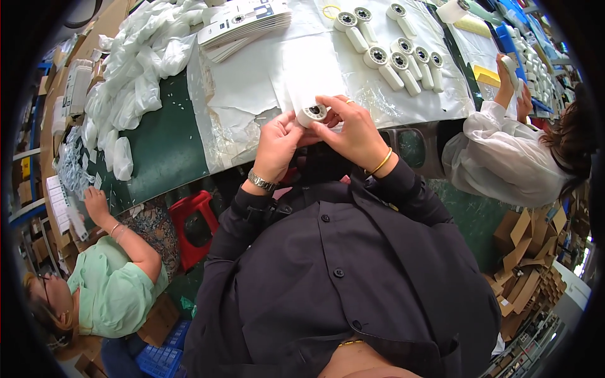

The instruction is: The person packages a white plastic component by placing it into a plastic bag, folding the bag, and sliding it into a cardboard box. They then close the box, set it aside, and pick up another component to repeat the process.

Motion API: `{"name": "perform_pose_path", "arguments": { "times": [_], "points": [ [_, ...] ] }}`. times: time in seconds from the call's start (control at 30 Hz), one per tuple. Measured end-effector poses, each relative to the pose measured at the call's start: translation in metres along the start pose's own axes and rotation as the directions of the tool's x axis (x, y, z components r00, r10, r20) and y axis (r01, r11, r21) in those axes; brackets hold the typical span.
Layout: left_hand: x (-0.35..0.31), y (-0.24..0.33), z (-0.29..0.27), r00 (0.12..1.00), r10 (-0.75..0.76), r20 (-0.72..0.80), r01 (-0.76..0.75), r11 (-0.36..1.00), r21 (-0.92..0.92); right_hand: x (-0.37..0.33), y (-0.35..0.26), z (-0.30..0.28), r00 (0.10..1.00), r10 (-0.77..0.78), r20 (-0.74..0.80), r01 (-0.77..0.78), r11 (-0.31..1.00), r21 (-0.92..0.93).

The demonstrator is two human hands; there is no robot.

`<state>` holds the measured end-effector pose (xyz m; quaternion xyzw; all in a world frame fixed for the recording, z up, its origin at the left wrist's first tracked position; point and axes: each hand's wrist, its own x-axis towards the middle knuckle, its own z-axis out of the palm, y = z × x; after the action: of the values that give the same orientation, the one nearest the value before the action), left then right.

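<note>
Over the near edge of the table, I hold a white handheld device with a round end and a dark centre. My left hand, with a watch at its wrist, is closed on its left side. Thumb and fingers of my right hand grip it from the right. The rest of the device is hidden by my hands and the angle. Beyond, to the right, several similar white devices with round heads and straight handles lie on the white table covering.
A stack of flat printed boxes and a heap of white plastic bags are at the far left. A co-worker in green sits left, one in white right. A red stool and cardboard stand below table height.
</note>
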<state>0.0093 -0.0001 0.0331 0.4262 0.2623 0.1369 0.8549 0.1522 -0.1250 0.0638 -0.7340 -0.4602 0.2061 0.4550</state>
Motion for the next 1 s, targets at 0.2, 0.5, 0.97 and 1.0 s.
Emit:
{"name": "perform_pose_path", "arguments": {
  "times": [0.2, 0.5, 0.97, 1.0],
  "points": [
    [-0.006, 0.004, -0.007, 0.994, -0.109, 0.011, 0.109, 0.993, 0.043, 0.012, 0.002, 0.009, 0.968, -0.234, -0.091, 0.189, 0.917, -0.352],
    [-0.017, 0.002, -0.003, 0.982, -0.191, 0.006, 0.188, 0.970, 0.155, 0.035, 0.023, 0.021, 0.937, -0.209, -0.281, 0.032, 0.850, -0.526],
    [-0.020, 0.002, -0.020, 0.984, -0.150, -0.097, 0.169, 0.957, 0.234, -0.029, 0.039, -0.012, 0.904, 0.426, 0.037, -0.361, 0.715, 0.599],
    [-0.021, 0.001, -0.020, 0.986, -0.142, -0.090, 0.160, 0.957, 0.240, -0.030, 0.033, -0.011, 0.904, 0.427, 0.039, -0.363, 0.714, 0.599]
  ]
}}
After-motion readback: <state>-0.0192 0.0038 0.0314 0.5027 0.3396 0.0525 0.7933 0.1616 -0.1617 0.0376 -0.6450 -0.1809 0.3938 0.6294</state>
